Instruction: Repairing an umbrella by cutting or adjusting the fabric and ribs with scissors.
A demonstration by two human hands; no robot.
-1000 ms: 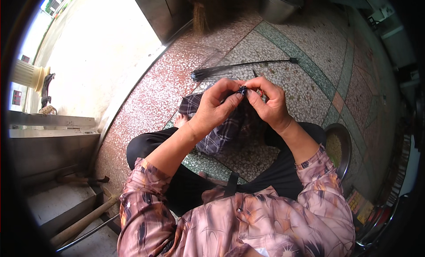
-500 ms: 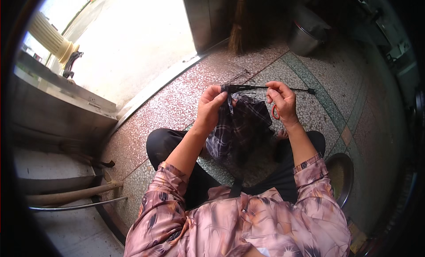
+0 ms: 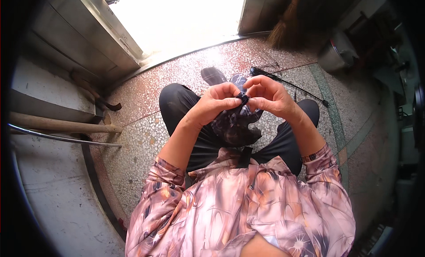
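Note:
In front of my lap, a dark plaid cloth (image 3: 237, 129) hangs in folds between my knees. My left hand (image 3: 218, 104) pinches a bunched black edge of it between thumb and fingertips. My right hand (image 3: 273, 97) grips the same bunch from the other side, so the two hands almost touch. Just beyond the right hand lies a black umbrella frame (image 3: 305, 88), its thin shaft slanting across the floor. Part of this frame is hidden behind my fingers.
A straw broom (image 3: 283, 29) leans by the bright doorway, with a metal bucket (image 3: 336, 55) to its right. On the left, a wooden pole (image 3: 66, 123) and a metal rod (image 3: 66, 140) jut out above a pale surface. A dark curved tool (image 3: 99, 97) rests near the wall.
The umbrella frame has left my hands and lies on the floor. Both hands have come together on the cloth's bunched edge. The red loop by my right hand no longer shows. The view has turned.

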